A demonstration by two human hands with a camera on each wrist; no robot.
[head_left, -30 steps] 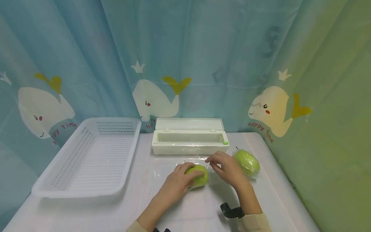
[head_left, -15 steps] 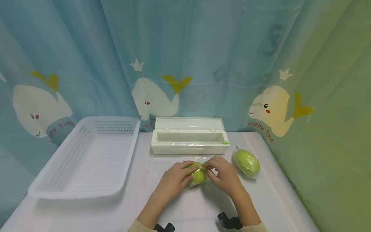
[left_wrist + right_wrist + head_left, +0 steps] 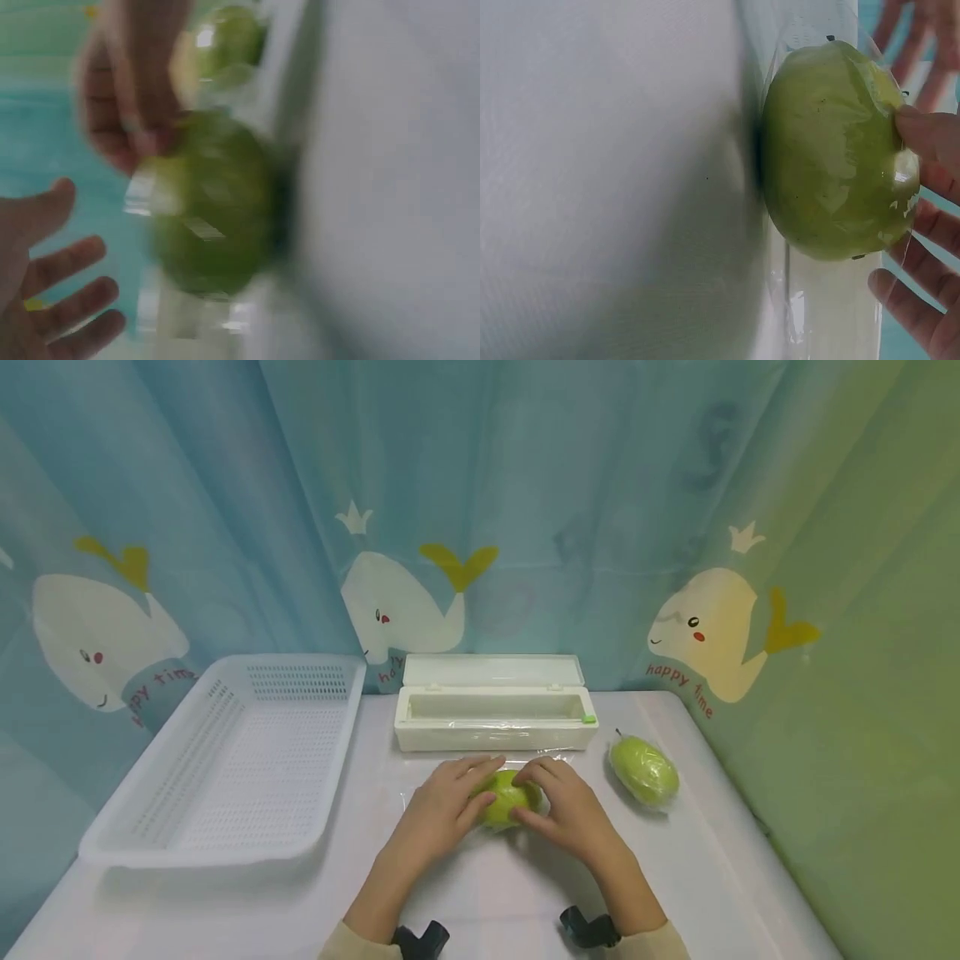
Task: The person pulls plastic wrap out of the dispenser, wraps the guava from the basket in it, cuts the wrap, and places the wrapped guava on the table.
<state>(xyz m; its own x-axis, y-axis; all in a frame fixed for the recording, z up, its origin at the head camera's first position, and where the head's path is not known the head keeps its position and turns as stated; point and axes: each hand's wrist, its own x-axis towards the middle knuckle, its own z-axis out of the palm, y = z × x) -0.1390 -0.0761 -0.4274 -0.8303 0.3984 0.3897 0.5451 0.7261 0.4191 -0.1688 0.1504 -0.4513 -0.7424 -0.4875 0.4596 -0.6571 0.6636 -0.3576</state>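
In the head view, a green pear (image 3: 498,811) in clear plastic wrap sits on the table between both hands. My right hand (image 3: 562,806) curves over its right side. In the right wrist view the right thumb (image 3: 924,135) presses the wrap on top of the pear (image 3: 832,157), and the left wrist view shows right fingertips pinched together there, blurred. My left hand (image 3: 442,802) is at the pear's left with fingers spread; in the left wrist view the left fingers (image 3: 71,259) stand apart from the fruit. A second wrapped pear (image 3: 645,771) lies further right.
Behind the hands stands a white plastic-wrap dispenser box (image 3: 495,735) with its lid up and film along its front. A white mesh basket (image 3: 341,760) sits at the left. Curtains (image 3: 525,485) printed with whales hang behind the white table (image 3: 720,877).
My right hand has moved left from beside the pear and now lies over its right side. The left fingers, earlier laid across the pear, have drawn back toward its left side.
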